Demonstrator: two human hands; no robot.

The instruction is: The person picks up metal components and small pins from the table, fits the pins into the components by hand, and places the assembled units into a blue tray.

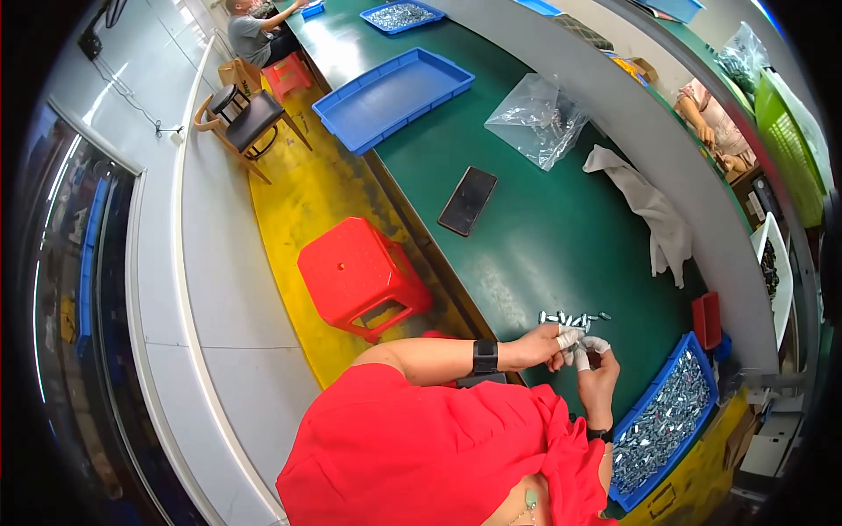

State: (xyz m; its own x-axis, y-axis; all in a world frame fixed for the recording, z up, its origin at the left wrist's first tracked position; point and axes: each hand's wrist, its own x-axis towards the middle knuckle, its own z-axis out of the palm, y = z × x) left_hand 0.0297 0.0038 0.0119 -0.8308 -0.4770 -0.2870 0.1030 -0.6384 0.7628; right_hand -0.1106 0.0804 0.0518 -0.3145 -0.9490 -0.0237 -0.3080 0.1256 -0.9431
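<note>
My left hand [545, 345], with a black watch on its wrist, and my right hand [598, 372] meet over the near part of the green table. White covers wrap several of the fingertips. Both hands are closed in a pinch, fingertip to fingertip, and whatever is between them is too small and hidden to name. Just beyond the fingers lies a short row of small shiny metal pieces [574, 319]. To the right of my right hand, a blue tray [624, 433] is heaped with many similar silvery pieces [664, 419].
Farther along the green table [526, 254] lie a phone [467, 202], a clear plastic bag [542, 121], a pale cloth [645, 200] and a blue tray [392, 99]. A red bin [706, 321] stands at right. Red stool [355, 272] at left; other people sit farther off.
</note>
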